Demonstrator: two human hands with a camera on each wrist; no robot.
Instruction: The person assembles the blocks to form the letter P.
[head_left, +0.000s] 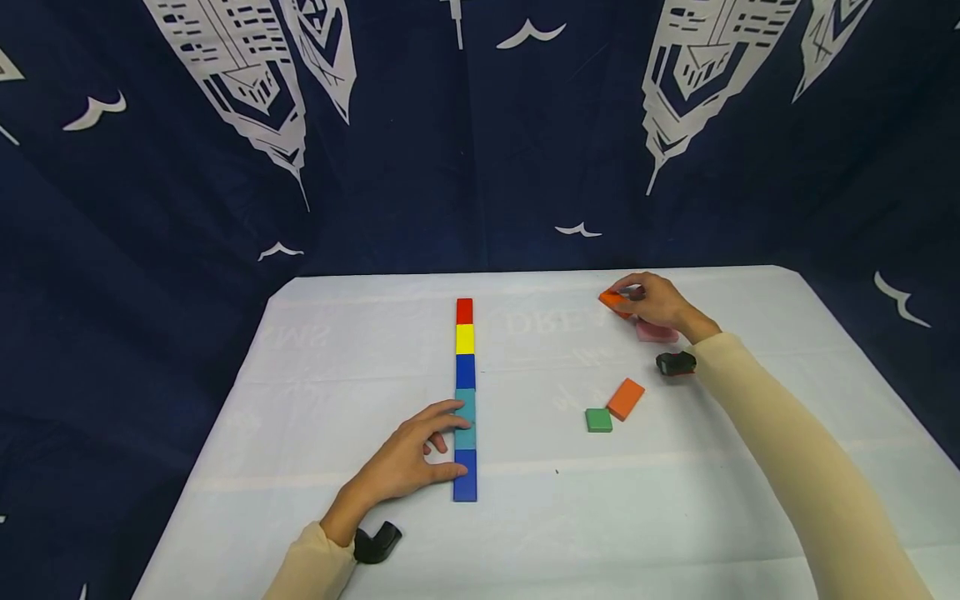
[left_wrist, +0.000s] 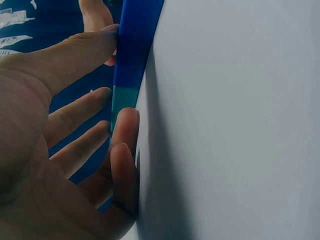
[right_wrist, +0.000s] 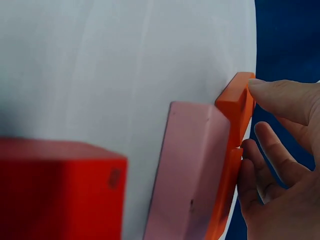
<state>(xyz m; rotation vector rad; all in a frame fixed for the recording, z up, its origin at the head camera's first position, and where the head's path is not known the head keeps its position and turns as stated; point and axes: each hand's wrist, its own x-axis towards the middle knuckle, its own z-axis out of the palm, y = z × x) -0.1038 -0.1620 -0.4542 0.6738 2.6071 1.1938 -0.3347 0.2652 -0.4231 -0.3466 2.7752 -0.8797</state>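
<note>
A straight row of coloured blocks runs away from the person in the head view: a red block (head_left: pixel 465 311), a yellow block (head_left: pixel 465 339), a blue block (head_left: pixel 465 371), a teal stretch (head_left: pixel 467 437) and a nearer blue block (head_left: pixel 465 488). My left hand (head_left: pixel 405 457) rests against the row's left side, fingertips on the teal part, thumb on the nearer blue block (left_wrist: pixel 137 42). At the far right, my right hand (head_left: pixel 658 302) pinches an orange block (head_left: pixel 611 299); its thumb presses that block (right_wrist: pixel 235 98) in the right wrist view. A pink block (head_left: pixel 656 332) lies beside this hand.
An orange block (head_left: pixel 626 399) and a green block (head_left: pixel 598 420) touch at the right of centre. A red block (right_wrist: pixel 60 195) looms close in the right wrist view, mostly hidden under the wrist in the head view. Dark patterned cloth (head_left: pixel 480 150) hangs behind the white table (head_left: pixel 337 333).
</note>
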